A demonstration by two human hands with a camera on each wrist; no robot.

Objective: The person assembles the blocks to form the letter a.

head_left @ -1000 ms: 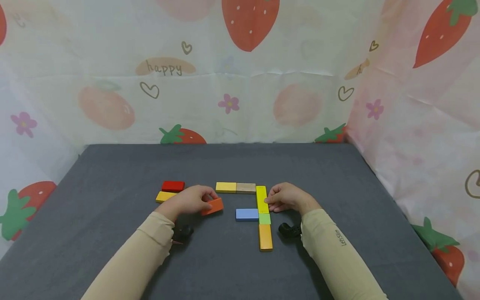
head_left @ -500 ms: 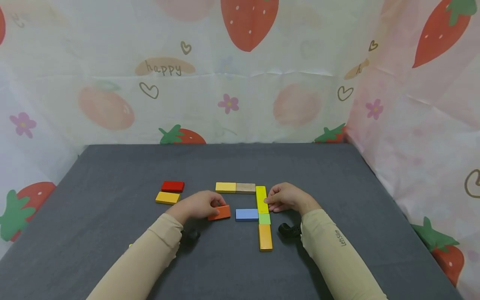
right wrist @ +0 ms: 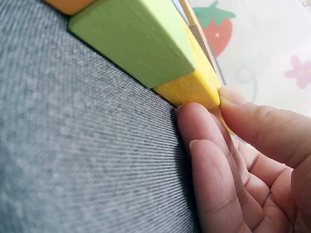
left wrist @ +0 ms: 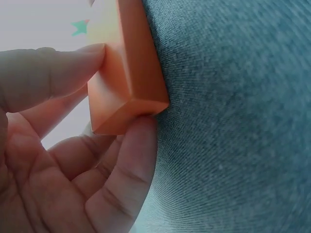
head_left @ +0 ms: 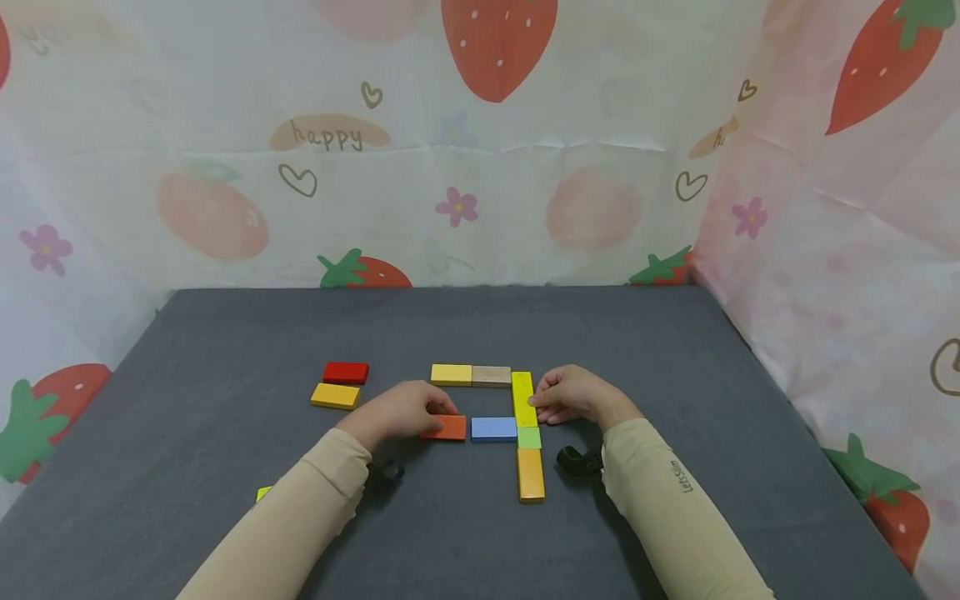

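My left hand point(head_left: 408, 412) pinches an orange block point(head_left: 447, 427) low over the table. In the left wrist view the thumb presses one face of the orange block point(left wrist: 138, 58) and a finger touches its end. Just right of it lies a blue block point(head_left: 494, 430), a narrow gap apart. My right hand point(head_left: 581, 395) holds the side of a bright yellow block point(head_left: 522, 392), thumb at its top edge and curled fingers against its side, as the right wrist view shows on the yellow block point(right wrist: 194, 90). A small green block point(head_left: 529, 437) and an amber block point(head_left: 531, 477) continue that column towards me.
A pale yellow block point(head_left: 452, 375) and a plain wood block point(head_left: 491, 377) form the far row. On the left lie a red block point(head_left: 346, 372) and another yellow block point(head_left: 335, 396). A yellow-green piece point(head_left: 263, 492) shows partly behind my left sleeve. Grey cloth covers the table point(head_left: 247, 350).
My left hand has moved right and slightly nearer with the orange block, which has turned level in line with the blue block. The right hand has stayed in place.
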